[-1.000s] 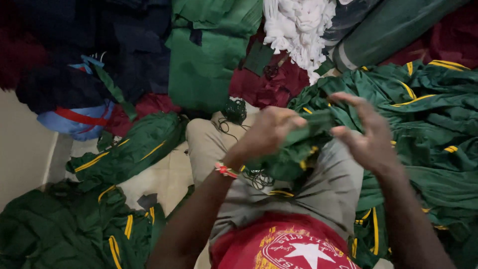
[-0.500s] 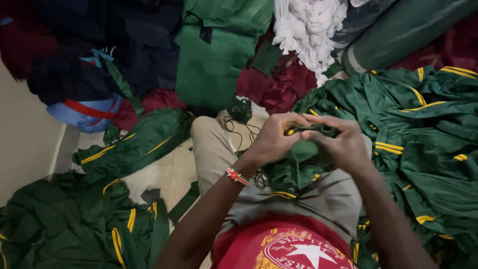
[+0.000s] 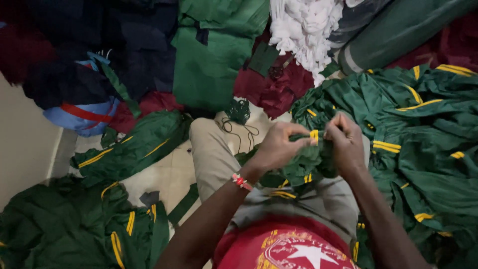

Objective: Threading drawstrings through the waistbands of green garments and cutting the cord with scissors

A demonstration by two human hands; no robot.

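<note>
My left hand point(image 3: 277, 145) and my right hand point(image 3: 345, 141) meet over my lap, both pinching a bunched dark green garment point(image 3: 303, 167) with yellow stripes. The fingertips of the two hands close on a small yellow-striped part of it between them. The garment droops onto my grey trousers. A red and white band sits on my left wrist point(image 3: 241, 181).
A big heap of green garments with yellow stripes point(image 3: 423, 149) lies to the right, more of them point(image 3: 74, 229) at the lower left. Maroon cloth point(image 3: 279, 87), white cloth point(image 3: 303, 30), a plain green fabric point(image 3: 214, 55) and dark blue cloth point(image 3: 99, 45) lie ahead. A tangle of green thread point(image 3: 239, 110) rests by my knee.
My hands came together from apart and drew closer to my body, gathering the green garment into a tighter bunch and pinching its yellow-striped part.
</note>
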